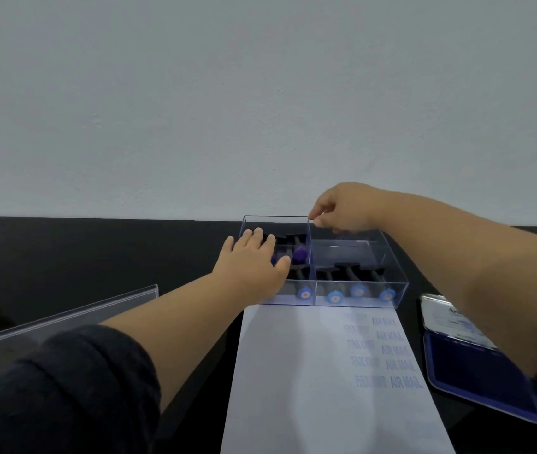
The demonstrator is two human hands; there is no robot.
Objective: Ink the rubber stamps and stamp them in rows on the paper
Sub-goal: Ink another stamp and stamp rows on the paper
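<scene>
A clear plastic box (pixel 395 271) with compartments stands at the far end of the white paper (pixel 293 371). Several black-handled stamps with blue caps (pixel 357 290) lie in its front compartments, and a purple-capped stamp (pixel 300 253) lies in the left one. My left hand (pixel 254 263) lies spread over the left compartments, fingers apart, thumb beside the purple stamp. My right hand (pixel 346 208) hovers at the box's back rim, fingers curled down by the middle divider; what they hold is hidden. Two columns of blue printed words (pixel 388 352) fill the paper's right side.
An open blue ink pad (pixel 477 378) with its raised lid (pixel 447 319) lies right of the paper, partly under my right forearm. A clear plastic lid (pixel 64 319) rests at the left on the black table (pixel 96 250). A pale wall rises just behind the box.
</scene>
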